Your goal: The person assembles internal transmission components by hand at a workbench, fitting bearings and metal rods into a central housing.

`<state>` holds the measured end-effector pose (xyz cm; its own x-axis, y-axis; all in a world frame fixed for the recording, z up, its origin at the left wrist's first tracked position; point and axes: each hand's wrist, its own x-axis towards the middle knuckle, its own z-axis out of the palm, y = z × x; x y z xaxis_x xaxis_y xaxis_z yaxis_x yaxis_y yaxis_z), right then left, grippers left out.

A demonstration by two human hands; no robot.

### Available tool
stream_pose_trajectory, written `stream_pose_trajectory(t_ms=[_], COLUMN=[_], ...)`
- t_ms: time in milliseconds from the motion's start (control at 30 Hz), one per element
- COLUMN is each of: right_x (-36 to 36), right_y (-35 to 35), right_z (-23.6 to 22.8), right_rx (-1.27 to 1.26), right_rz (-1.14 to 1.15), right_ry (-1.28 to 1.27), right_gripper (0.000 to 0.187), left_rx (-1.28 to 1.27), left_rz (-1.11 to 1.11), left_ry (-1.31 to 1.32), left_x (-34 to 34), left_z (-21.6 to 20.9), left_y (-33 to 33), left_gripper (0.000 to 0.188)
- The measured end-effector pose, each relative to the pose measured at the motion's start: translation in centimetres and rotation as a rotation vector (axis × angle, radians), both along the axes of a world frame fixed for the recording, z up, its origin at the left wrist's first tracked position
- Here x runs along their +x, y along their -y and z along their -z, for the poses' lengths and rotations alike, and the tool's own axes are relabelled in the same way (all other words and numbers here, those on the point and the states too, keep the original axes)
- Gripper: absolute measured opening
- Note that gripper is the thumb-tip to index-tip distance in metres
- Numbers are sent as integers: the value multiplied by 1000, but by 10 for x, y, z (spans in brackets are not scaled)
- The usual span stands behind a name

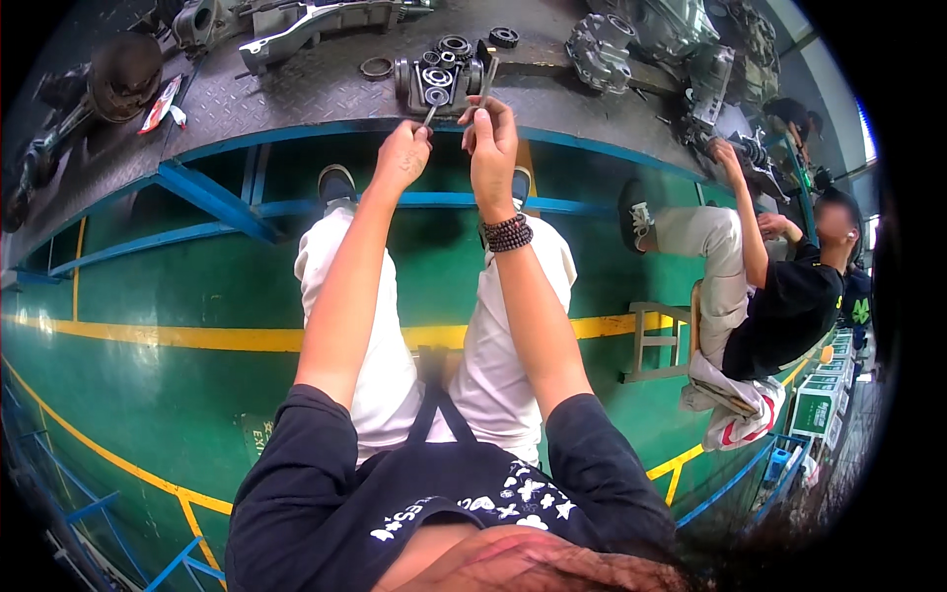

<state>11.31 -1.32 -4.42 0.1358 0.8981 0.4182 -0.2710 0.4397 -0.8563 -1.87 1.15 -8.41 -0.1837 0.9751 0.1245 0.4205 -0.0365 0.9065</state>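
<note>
Both my arms reach forward to a small metal assembly (402, 84) with round bearings and gears, at the near edge of the workbench. My left hand (402, 158) is closed around a slim metal tool (430, 115), its tip against or just over a round part (437, 96) at the front of the assembly. To its right, my right hand (491, 148) pinches an upright, thin rod-like tool (489, 79) between thumb and fingers. A dark piece shows at that tool's far end; its exact kind is unclear. A bearing (455, 45) sits at the back of the assembly.
A loose ring (377, 68) and another bearing (503, 37) lie on the patterned metal bench (306, 99). Metal housings (599, 54) stand at the right, a long casting (316, 30) behind left. A co-worker (789, 306) sits at right beside a stool (656, 342). Blue bench framing (212, 197) runs below.
</note>
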Motion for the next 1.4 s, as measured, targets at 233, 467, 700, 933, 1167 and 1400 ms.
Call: stream_pose_trajectory(t_ms=[233, 467, 700, 933, 1167, 1400], right_x=[4, 12, 0, 11, 0, -7], right_y=[7, -14, -4, -1, 2, 5], right_z=[10, 37, 18, 12, 17, 16], right_rx=[-22, -475, -108, 25, -195, -64], right_rz=[10, -80, 190, 165, 129, 210], right_ry=[36, 106, 216, 100, 395, 396], right_gripper=[18, 22, 21, 19, 19, 20], left_rx=[476, 469, 4, 440, 273, 278], left_rz=[-41, 4, -17, -12, -36, -93], left_ry=[146, 297, -51, 403, 429, 568], left_x=[25, 29, 2, 26, 15, 5], left_z=[-39, -43, 2, -51, -34, -29], left_y=[31, 33, 7, 33, 20, 15], left_gripper=[25, 25, 32, 30, 30, 30])
